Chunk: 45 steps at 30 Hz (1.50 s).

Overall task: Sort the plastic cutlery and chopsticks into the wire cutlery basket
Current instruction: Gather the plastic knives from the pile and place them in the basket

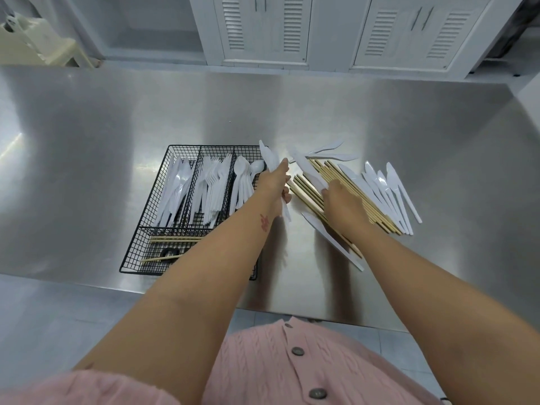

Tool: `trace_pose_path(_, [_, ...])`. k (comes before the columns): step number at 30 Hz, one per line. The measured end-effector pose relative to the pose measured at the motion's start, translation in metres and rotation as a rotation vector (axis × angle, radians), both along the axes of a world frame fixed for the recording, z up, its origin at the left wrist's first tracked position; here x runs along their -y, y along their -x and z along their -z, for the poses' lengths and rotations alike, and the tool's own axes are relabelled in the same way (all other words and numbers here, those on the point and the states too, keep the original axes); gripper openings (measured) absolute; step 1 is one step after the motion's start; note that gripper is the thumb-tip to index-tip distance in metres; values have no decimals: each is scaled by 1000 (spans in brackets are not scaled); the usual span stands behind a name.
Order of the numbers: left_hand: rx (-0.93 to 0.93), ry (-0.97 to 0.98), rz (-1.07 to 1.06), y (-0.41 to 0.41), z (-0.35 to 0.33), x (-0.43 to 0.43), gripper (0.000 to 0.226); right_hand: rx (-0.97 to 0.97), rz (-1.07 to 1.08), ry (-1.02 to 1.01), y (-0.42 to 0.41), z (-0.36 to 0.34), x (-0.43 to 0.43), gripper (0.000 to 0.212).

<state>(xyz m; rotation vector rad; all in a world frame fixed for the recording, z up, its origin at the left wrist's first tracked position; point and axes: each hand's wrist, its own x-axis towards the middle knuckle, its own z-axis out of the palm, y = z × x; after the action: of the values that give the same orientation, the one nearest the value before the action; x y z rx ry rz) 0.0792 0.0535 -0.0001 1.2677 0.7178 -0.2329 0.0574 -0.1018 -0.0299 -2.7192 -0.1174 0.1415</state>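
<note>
left hand: i grip knives, right of basket
right hand: i pinch one knife over chopsticks

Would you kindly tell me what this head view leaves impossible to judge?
Head view:
- Count of knives in the left hand: overlapped, blurred.
- Near-right corner of the basket: behind the left forearm.
- Fingertips of the right hand: hidden by the hand itself.
- Black object in basket: too small.
</note>
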Motion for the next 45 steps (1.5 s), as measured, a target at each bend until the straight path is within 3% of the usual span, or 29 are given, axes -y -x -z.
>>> trace_pose_path(2, [22, -42, 16, -1, 0, 5, 66, -14, -29, -39, 1, -5, -4, 23])
trace_pose_path(4, [74, -65, 26, 0, -1, 11, 78, -30, -51, -49, 3, -9, -7, 24])
trace_pose_path(8, [114, -85, 18, 1, -5, 21, 46, -50, -60, -77, 7, -14, -10, 24])
trace_pose_path(13, [126, -68, -17, -2, -2, 23, 21, -21, -76, -117, 13, -21, -10, 26])
trace_pose_path(17, [138, -25, -45, -5, -7, 26, 17, 26, -99, -223, 15, -19, -13, 25])
trace_pose_path(19, [143, 3, -91, -6, -8, 27, 16, -33, 38, -443, 15, -19, -16, 31])
trace_pose_path(24, [191, 94, -189, -7, -15, 30, 25, -478, 684, -1341, 8, -33, -15, 45])
trace_pose_path(27, [288, 186, -197, -5, -21, 40, 17, -584, 800, -1652, 7, -35, -16, 40])
trace_pose_path(30, [356, 167, -122, 0, -25, 49, 17, -631, 809, -1807, 7, -41, -23, 38])
trace_pose_path(34, [346, -22, 21, 5, -23, 53, 20, -647, 761, -1774, 6, -45, -26, 43])
trace_pose_path(37, [331, -290, 132, 3, -17, 45, 22, -512, 675, -1333, 3, -42, -26, 45])
trace_pose_path(40, [246, -307, 483, 7, -12, 30, 26, -216, 665, -1021, -2, -44, -12, 44])
trace_pose_path(42, [155, -294, 775, 13, -7, 21, 30, -86, 610, -1020, -4, -50, -2, 41])
trace_pose_path(45, [57, -228, 1042, 19, -5, 16, 26, -61, 498, -998, -8, -54, 2, 41])
